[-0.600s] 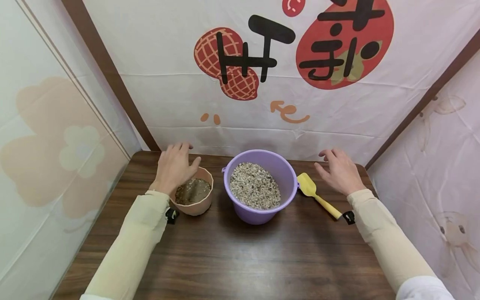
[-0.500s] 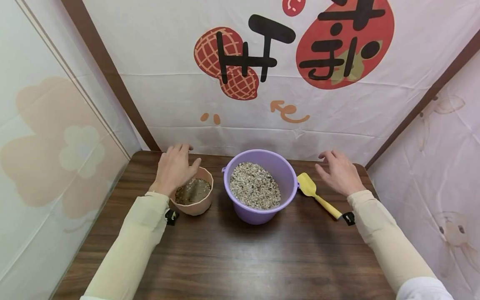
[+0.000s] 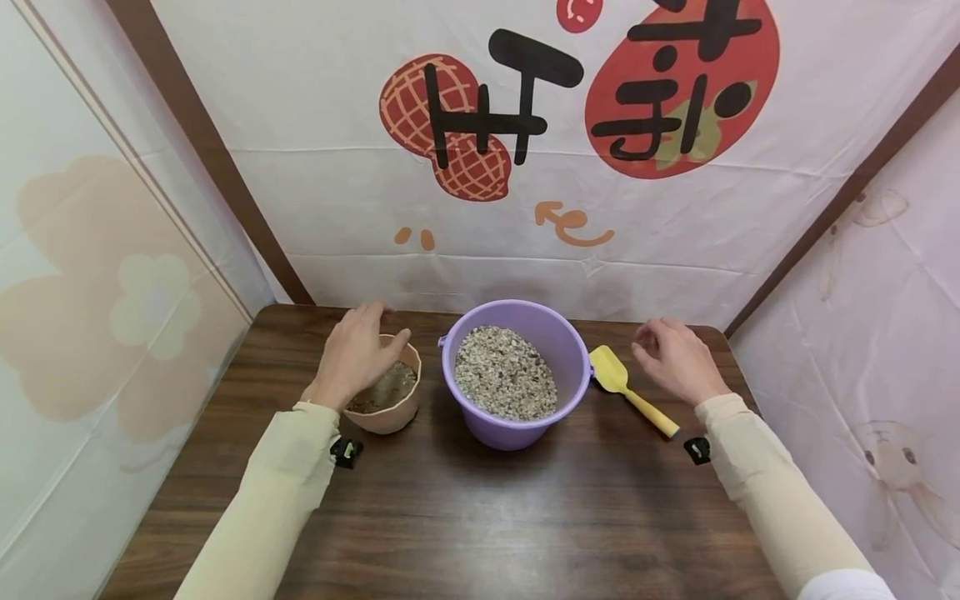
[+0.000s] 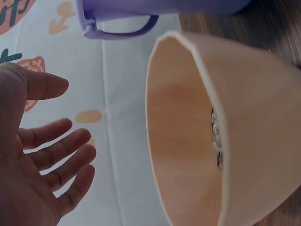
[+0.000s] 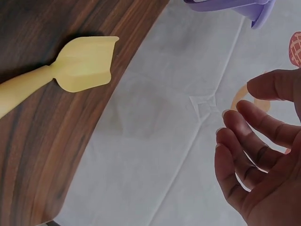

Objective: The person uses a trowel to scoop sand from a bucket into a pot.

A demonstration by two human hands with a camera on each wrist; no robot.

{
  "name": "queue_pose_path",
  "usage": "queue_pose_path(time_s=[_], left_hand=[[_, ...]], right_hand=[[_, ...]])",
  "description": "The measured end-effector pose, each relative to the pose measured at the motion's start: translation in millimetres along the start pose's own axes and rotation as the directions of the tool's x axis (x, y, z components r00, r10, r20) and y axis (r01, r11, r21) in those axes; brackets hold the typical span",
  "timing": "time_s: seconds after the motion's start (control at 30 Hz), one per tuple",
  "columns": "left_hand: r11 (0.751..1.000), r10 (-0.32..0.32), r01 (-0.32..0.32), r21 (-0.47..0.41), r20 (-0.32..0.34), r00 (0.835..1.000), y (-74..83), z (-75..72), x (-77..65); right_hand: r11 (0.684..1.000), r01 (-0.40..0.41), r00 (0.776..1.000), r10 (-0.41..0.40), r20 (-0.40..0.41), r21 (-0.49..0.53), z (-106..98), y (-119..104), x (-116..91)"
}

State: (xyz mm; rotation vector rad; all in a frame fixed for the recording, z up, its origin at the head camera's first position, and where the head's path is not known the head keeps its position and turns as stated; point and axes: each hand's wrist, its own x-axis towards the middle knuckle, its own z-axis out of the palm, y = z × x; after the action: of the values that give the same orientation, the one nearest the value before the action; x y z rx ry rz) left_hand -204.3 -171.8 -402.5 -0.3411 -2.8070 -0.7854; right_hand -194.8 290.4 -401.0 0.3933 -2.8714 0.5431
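Observation:
My left hand [image 3: 356, 356] hovers above the far left side of a peach flowerpot [image 3: 395, 414], partly covering it in the head view. Its thumb and fingers are spread and hold nothing; the left wrist view shows them apart from the pot's rim [image 4: 207, 75]. Some gritty material lies low inside the pot. To the right of a yellow toy shovel [image 3: 611, 371], my right hand [image 3: 681, 363] hangs in the air with loosely bent fingers and nothing in them. That shovel lies flat on the table, its blade [image 5: 87, 63] toward the back.
Between the hands stands a purple bucket [image 3: 501, 435] partly filled with mixed gravel [image 3: 506, 375]. Its side touches or nearly touches the shovel blade. All stand on a dark wooden table [image 3: 480, 525], with a printed white cloth [image 3: 337, 208] hanging behind its back edge.
Both hands have lowered slightly, and the right hand's fingers have bent a little more. The whole head view has shifted slightly. Pot, bucket and shovel stay in place on the table.

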Motion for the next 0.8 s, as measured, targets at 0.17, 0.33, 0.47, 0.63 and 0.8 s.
queue_pose_path(time_s=[0.17, 0.33, 0.47, 0.63, 0.8], left_hand=[[0.991, -0.006, 0.012, -0.134, 0.042, 0.999, 5.5, 4.2, -4.5], [0.983, -0.023, 0.036, -0.182, 0.074, 0.997, 10.1, 9.2, -9.8], [0.971, -0.021, 0.038, -0.234, 0.074, 0.997, 11.7, 15.0, -14.7], [0.903, 0.008, 0.021, -0.428, 0.066, 0.998, 12.5, 24.8, -18.5], [0.863, 0.018, 0.013, -0.505, 0.057, 0.998, 12.6, 33.1, -21.4]], right_hand=[[0.998, -0.038, 0.999, 0.036, 0.034, 0.059, 2, 1, -6], [0.989, -0.076, 0.996, 0.068, 0.06, 0.127, 4, 0, -14], [0.982, -0.089, 0.995, 0.079, 0.069, 0.169, 7, -1, -21], [0.974, -0.098, 0.994, 0.085, 0.071, 0.205, 9, -3, -29], [0.968, -0.075, 0.996, 0.061, 0.063, 0.24, 11, -4, -34]])
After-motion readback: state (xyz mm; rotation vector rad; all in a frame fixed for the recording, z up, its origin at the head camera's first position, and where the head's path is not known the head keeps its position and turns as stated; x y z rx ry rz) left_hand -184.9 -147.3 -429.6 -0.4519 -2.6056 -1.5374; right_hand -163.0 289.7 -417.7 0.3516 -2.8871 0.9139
